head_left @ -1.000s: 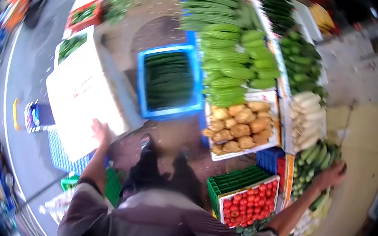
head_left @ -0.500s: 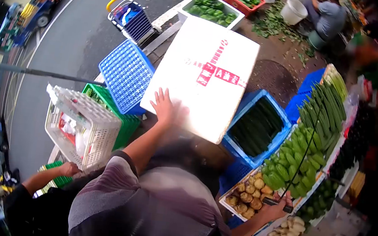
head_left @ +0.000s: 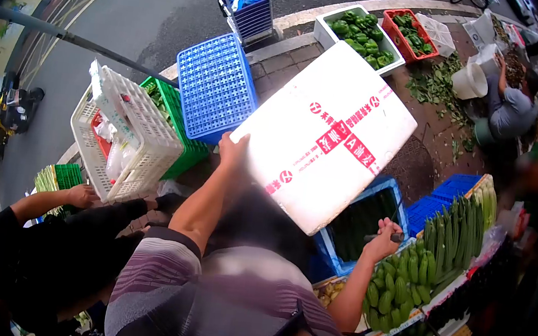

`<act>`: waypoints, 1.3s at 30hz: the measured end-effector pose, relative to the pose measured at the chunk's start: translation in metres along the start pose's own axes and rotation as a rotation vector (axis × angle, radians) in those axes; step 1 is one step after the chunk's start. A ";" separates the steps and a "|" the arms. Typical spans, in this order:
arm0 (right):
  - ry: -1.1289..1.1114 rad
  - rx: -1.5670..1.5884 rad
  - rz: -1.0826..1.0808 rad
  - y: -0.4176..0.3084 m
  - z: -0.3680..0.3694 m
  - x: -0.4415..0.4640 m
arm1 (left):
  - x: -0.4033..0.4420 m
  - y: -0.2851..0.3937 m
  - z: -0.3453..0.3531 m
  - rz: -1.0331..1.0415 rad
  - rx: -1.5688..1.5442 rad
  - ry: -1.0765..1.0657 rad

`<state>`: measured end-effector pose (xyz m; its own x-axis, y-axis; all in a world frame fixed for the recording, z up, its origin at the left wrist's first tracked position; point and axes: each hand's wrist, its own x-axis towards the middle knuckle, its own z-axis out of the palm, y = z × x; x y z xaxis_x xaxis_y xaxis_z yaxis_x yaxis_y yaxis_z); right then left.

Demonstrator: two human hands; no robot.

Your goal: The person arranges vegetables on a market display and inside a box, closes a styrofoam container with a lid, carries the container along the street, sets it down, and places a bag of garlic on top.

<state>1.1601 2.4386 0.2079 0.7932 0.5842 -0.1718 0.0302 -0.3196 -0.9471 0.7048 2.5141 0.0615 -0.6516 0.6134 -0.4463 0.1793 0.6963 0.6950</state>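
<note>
A white foam box (head_left: 326,135) with red printed tape lies tilted across the middle of the head view. My left hand (head_left: 232,152) grips its left edge, with the thumb on the top face. My right hand (head_left: 381,244) is closed round the black handle (head_left: 396,237) of a tool whose far part I cannot make out. That hand hovers by the box's lower right side, apart from it. Below it are green, ridged gourds (head_left: 402,276). A blue crate (head_left: 338,263) of long dark green vegetables is partly hidden under the box.
Left of the box stand an upturned blue crate (head_left: 216,79), a green crate (head_left: 184,158) and a white basket (head_left: 147,131). Another person's hand (head_left: 82,196) is by the basket. Behind are green peppers (head_left: 363,36) and a trolley (head_left: 250,10). A person (head_left: 515,103) sits at far right.
My left hand has gone from lying flat on the box to holding its left edge. My right hand has moved up from the potatoes towards the box. The view has shifted.
</note>
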 end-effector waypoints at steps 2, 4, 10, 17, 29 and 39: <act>0.008 0.009 0.036 0.023 0.015 0.003 | -0.005 0.023 -0.004 0.040 -0.073 -0.040; 0.006 -0.026 0.067 0.027 0.038 0.002 | 0.026 0.025 0.011 0.100 -0.010 -0.040; 0.110 -0.062 0.096 0.020 0.077 -0.016 | 0.119 0.063 0.050 0.296 0.126 -0.134; 0.200 -0.075 0.107 0.002 0.100 -0.003 | 0.156 0.159 0.127 0.340 0.192 -0.253; 0.229 0.033 0.149 0.049 0.099 0.086 | 0.180 0.158 0.148 0.353 0.218 -0.248; 0.168 0.052 0.215 0.015 0.069 0.132 | 0.184 0.145 0.147 0.375 0.081 -0.256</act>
<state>1.2235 2.5620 0.1519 0.8680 0.3735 -0.3272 -0.1777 -0.3818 -0.9070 0.7193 2.7827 -0.0026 -0.3296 0.8939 -0.3039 0.4317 0.4290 0.7935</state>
